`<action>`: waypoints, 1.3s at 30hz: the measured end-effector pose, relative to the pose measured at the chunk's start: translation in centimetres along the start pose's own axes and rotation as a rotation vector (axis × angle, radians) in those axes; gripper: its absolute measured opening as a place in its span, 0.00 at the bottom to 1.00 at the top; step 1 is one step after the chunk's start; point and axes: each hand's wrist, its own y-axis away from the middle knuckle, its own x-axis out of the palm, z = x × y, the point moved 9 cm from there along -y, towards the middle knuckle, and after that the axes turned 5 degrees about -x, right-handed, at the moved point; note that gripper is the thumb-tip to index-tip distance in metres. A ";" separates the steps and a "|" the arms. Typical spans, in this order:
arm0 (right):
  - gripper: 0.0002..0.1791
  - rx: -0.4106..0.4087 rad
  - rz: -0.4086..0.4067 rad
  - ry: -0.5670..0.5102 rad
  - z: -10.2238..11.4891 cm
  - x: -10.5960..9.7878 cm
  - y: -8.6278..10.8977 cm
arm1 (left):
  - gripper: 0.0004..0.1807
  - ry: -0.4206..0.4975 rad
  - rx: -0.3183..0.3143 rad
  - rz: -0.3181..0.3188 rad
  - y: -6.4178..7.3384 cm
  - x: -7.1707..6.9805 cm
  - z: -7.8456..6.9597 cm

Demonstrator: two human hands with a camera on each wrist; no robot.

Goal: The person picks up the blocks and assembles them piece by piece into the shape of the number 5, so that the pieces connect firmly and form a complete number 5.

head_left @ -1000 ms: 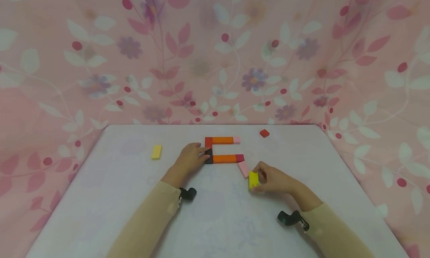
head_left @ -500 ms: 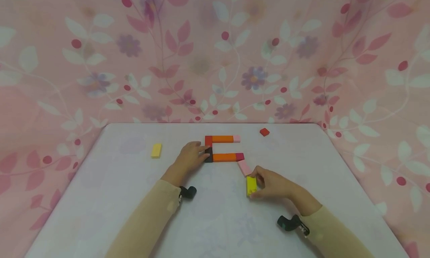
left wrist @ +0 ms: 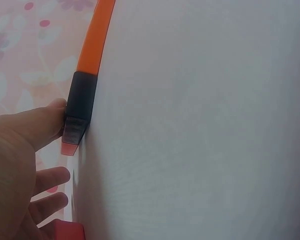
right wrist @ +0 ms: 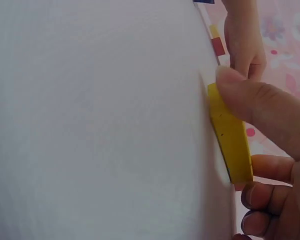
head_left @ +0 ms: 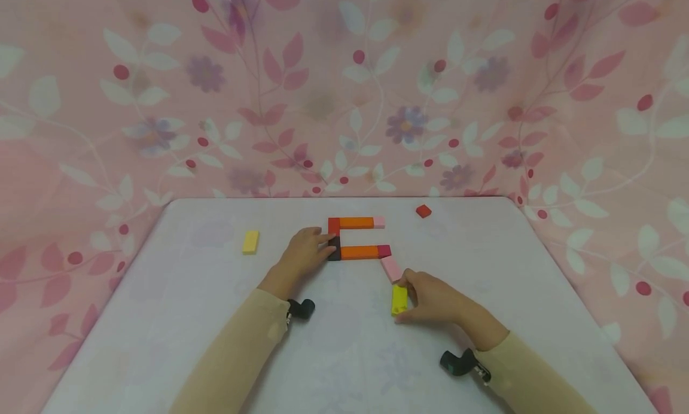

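In the head view, my right hand (head_left: 438, 300) holds a bright yellow block (head_left: 399, 300) between thumb and fingers, close to the near end of a slanted pink block (head_left: 391, 269). The right wrist view has the thumb (right wrist: 265, 107) on one end of the yellow block (right wrist: 232, 145), with fingers at the other. My left hand (head_left: 304, 252) touches the left side of a black block (head_left: 335, 249) with thumb and finger straight. Two orange blocks (head_left: 359, 252) run right from the black block and the red block (head_left: 334, 225). A crimson block (head_left: 384, 250) ends the nearer one.
A pale pink block (head_left: 379, 222) ends the farther orange block. A pale yellow block (head_left: 250, 242) lies alone to the left, and a small red block (head_left: 423, 211) at the back right. All rest on a white-covered table (head_left: 344, 366) before a floral cloth backdrop.
My right hand has moved the yellow block left and toward me, from beside the pink block to just below its near end. My left hand stays at the black block.
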 end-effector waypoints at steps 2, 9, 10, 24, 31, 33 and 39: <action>0.40 0.013 -0.011 0.000 -0.1 -0.1 0.1 | 0.26 0.002 0.005 -0.003 0.0 -0.1 -0.1; 0.27 -0.048 -0.074 -0.048 -0.1 -1.2 0.6 | 0.26 0.003 -0.014 0.007 0.0 -0.1 0.0; 0.25 -0.089 -0.082 -0.056 0.0 -1.4 0.7 | 0.26 0.003 -0.018 0.011 0.0 0.0 0.0; 0.24 -0.313 0.004 -0.038 0.8 -1.0 0.7 | 0.26 -0.008 -0.007 0.020 -0.2 0.1 0.0; 0.25 -0.267 0.005 -0.038 0.5 -0.9 0.5 | 0.26 0.000 -0.009 0.025 -0.1 -0.2 0.0; 0.25 -0.257 0.005 -0.039 0.4 -0.9 0.5 | 0.26 0.001 -0.015 0.031 0.0 -0.2 0.0; 0.25 -0.244 0.006 -0.035 0.2 -0.7 0.5 | 0.27 0.010 -0.027 0.044 0.0 0.0 0.0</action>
